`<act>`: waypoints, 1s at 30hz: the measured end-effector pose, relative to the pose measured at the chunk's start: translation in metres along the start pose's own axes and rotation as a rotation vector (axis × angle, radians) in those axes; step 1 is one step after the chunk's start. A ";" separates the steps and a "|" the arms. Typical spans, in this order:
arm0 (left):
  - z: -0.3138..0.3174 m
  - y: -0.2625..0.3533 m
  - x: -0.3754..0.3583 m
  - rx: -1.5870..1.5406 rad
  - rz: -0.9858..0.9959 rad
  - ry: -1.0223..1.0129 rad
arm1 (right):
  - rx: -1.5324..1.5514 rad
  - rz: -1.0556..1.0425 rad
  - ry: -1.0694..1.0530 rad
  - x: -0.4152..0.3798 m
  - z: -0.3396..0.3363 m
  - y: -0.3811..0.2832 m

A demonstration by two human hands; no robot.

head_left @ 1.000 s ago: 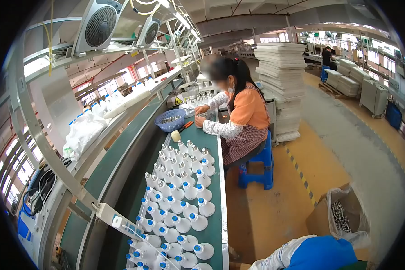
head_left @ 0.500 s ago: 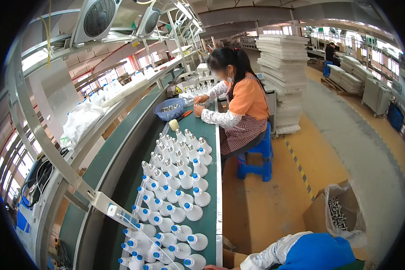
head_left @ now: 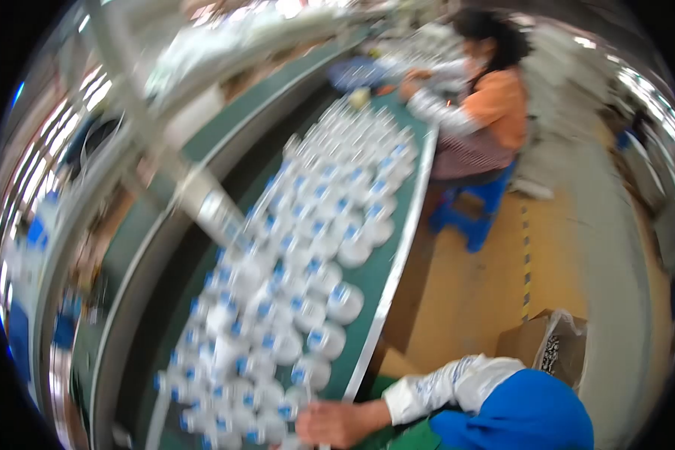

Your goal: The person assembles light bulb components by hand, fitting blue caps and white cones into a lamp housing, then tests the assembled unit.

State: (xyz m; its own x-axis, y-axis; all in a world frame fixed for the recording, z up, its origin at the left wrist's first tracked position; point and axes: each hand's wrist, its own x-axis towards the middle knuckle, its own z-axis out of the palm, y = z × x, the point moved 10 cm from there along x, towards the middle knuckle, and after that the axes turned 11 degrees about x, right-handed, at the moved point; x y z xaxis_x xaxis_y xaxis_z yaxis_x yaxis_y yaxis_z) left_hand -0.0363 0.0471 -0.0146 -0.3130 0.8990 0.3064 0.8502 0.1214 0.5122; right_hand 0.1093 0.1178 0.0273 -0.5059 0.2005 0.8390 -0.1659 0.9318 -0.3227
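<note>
Rows of white light bulbs (head_left: pixel 345 302) with blue caps cover the green work surface (head_left: pixel 397 199); the farther ones show bare metallic-looking tops. My right hand (head_left: pixel 334 424) reaches in from the lower right, in a white patterned sleeve with blue cloth at the shoulder. It is beside the nearest bulbs at the bottom edge. Motion blur smears its fingers, so I cannot make out whether a bulb is in them. My left hand is not in view.
A co-worker in an orange top (head_left: pixel 502 97) sits on a blue stool (head_left: pixel 476 214) farther along the bench, near a blue basket (head_left: pixel 352 75). A metal frame post (head_left: pixel 146 124) rises on the left. A lined cardboard box (head_left: pixel 529 337) stands on the floor at right.
The view has swung, with the bulbs and co-worker shifted and blurred. My right hand, barely showing at the bottom edge before, now shows fully beside the nearest bulbs.
</note>
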 end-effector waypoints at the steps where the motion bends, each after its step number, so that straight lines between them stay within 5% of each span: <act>1: -0.006 0.001 -0.001 0.059 -0.051 0.075 | 0.070 0.121 -0.209 -0.006 0.024 0.007; 2: 0.002 -0.020 -0.013 -0.230 -0.050 0.217 | 0.084 0.167 -0.228 -0.003 0.026 0.008; 3: 0.012 -0.032 -0.029 -0.060 -0.019 0.079 | -0.018 0.137 -0.221 0.000 0.025 0.004; 7: 0.002 -0.004 -0.017 0.026 0.025 0.057 | -0.164 0.128 -0.254 0.011 0.018 0.003; 9: -0.007 0.007 -0.017 0.060 0.194 0.225 | -0.191 0.082 -0.226 0.017 0.017 0.001; 12: -0.008 0.018 -0.013 0.127 0.227 0.206 | -0.153 0.068 -0.269 0.016 0.029 -0.001; 30: -0.009 0.019 -0.008 0.048 0.168 0.206 | 0.005 0.045 -0.278 0.032 0.015 0.008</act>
State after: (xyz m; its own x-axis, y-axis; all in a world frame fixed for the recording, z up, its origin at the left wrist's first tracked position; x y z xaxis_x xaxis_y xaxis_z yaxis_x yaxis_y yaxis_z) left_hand -0.0221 0.0386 0.0002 -0.2415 0.8040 0.5434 0.9151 0.0023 0.4032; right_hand 0.0791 0.1275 0.0455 -0.7255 0.1507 0.6715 -0.1413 0.9223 -0.3597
